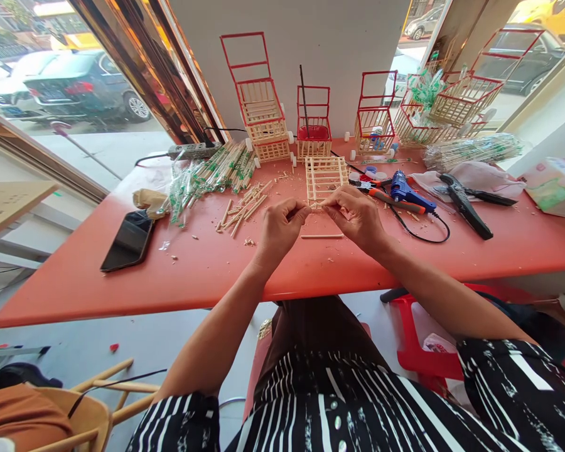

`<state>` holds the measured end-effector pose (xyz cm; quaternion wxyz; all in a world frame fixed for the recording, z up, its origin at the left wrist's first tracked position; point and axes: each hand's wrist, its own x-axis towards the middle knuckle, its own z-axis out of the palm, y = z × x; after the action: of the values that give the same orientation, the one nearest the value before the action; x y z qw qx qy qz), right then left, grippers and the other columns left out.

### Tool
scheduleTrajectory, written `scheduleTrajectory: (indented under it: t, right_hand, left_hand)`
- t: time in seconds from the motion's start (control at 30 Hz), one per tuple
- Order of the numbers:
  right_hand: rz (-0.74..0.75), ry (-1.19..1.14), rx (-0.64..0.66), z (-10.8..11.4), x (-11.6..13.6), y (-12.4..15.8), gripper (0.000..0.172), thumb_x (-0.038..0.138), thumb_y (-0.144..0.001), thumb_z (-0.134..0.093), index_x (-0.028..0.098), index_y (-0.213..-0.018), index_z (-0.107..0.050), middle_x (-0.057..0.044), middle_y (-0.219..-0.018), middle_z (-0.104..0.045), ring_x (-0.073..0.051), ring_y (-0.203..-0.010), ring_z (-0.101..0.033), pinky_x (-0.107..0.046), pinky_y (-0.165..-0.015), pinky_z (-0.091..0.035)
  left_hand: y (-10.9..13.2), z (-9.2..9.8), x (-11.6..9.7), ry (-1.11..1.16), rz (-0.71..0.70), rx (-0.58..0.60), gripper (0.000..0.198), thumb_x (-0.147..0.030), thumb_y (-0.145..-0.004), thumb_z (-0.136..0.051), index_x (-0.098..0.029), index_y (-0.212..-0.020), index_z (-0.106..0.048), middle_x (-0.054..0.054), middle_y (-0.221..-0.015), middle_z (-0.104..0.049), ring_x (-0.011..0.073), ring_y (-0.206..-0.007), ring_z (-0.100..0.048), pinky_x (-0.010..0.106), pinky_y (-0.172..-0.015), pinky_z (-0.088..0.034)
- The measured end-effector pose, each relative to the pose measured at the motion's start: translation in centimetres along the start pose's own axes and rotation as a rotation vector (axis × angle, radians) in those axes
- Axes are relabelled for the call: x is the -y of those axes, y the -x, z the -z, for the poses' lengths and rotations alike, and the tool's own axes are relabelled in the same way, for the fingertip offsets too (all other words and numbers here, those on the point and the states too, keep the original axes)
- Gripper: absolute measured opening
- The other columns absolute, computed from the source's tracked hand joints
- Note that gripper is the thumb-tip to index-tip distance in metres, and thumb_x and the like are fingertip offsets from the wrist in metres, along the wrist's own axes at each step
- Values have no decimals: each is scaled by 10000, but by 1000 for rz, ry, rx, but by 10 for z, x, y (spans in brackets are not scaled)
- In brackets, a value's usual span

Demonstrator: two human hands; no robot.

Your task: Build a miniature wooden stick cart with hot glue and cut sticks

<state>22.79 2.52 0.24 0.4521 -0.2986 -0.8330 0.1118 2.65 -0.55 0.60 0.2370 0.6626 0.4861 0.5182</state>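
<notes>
A small lattice panel of pale wooden sticks [326, 179] lies on the red table, straight ahead of me. At its near edge my left hand [285, 226] is closed, thumb and forefinger pinching one end of a short wooden stick [315, 205]. My right hand [355, 216] pinches the other end, its fingers covering the panel's near right corner. Whether the stick touches the panel is hard to make out. Closer to me, a single loose stick [321, 236] lies flat. To the right of my right hand are a blue glue gun [399, 186] and orange-handled pliers [381, 186].
Red-trimmed stick carts [266, 119] stand along the back. Bundled wrapped chopsticks [216, 169] and loose sticks [245, 210] lie left, beyond a black phone [128, 240]. Black-handled cutters [466, 204], a tissue pack [558, 188] and the glue gun's cord [445, 235] occupy the right.
</notes>
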Motion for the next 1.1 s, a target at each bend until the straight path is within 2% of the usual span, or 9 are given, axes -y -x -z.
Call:
scheduleTrajectory:
  t: [0.17,0.33,0.57,0.87,1.1]
  right_hand:
    - [-24,8,1,0,0,0,268,378,-1098,-602,234,-897,-706,-49,-885,-677,-210,-861,-600,-360,-811,-468]
    - [-2,6,-12,0,-1,0,259,360,-1091,-608,233,-887,-706,-49,-878,-676,-211,-858,-606,-361,-808,-469]
    - [-35,-7,1,1,2,-1,345,466,-1099,-594,231,-873,-708,-44,-840,-641,-206,-818,-570,-358,-785,-461]
    - [-22,12,2,0,0,0,282,393,-1094,-602,236,-885,-710,-51,-876,-663,-213,-861,-597,-361,-803,-472]
    - [-20,9,8,-1,0,-1,325,427,-1108,-578,243,-871,-703,-49,-857,-657,-213,-843,-593,-368,-798,-474]
  left_hand:
    - [0,0,-1,-1,6,4,205,-245,-867,-695,-206,-673,-644,-25,-607,-595,131,-582,-492,265,-592,-395]
    - [-2,0,-2,5,11,14,210,-227,-864,-686,-207,-661,-636,-24,-612,-591,133,-590,-497,268,-611,-412]
    - [-3,0,-1,10,13,20,228,-204,-868,-687,-208,-651,-619,-37,-598,-557,130,-587,-489,264,-611,-409]
    - [-1,0,1,1,4,15,223,-252,-859,-685,-209,-649,-622,-25,-606,-584,131,-584,-489,270,-601,-389]
    - [-1,-1,1,-12,19,-4,206,-234,-864,-707,-205,-668,-648,-29,-607,-587,134,-591,-497,274,-606,-396]
